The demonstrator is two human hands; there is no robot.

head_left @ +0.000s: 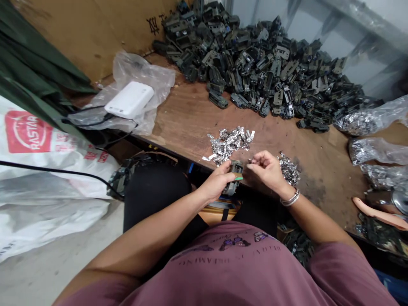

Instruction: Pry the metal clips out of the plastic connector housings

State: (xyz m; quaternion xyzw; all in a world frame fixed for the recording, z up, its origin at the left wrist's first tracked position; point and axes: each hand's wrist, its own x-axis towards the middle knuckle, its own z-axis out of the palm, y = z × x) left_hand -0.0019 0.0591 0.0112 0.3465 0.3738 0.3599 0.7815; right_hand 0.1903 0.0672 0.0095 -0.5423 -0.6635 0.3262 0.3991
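Note:
My left hand (220,177) is closed around a dark grey-green moulded plastic part (232,187), held at the table's front edge. Something bright green (238,179) shows by the thumb on that part. Just to the right, my right hand (265,169) is pinched, fingertips together, a short gap from the part. A small dark bit seems to be at its fingertips, too small to name. Shiny silver metal pieces (228,144) lie in a loose heap beyond my left hand. A second heap of smaller metal pieces (288,168) lies beside my right wrist.
A large pile of similar plastic parts (255,68) covers the back of the brown table (178,114). A white box-shaped device (130,100) with cables rests on clear plastic at left. Bags of metal pieces (363,123) and a metal canister (387,199) stand at right.

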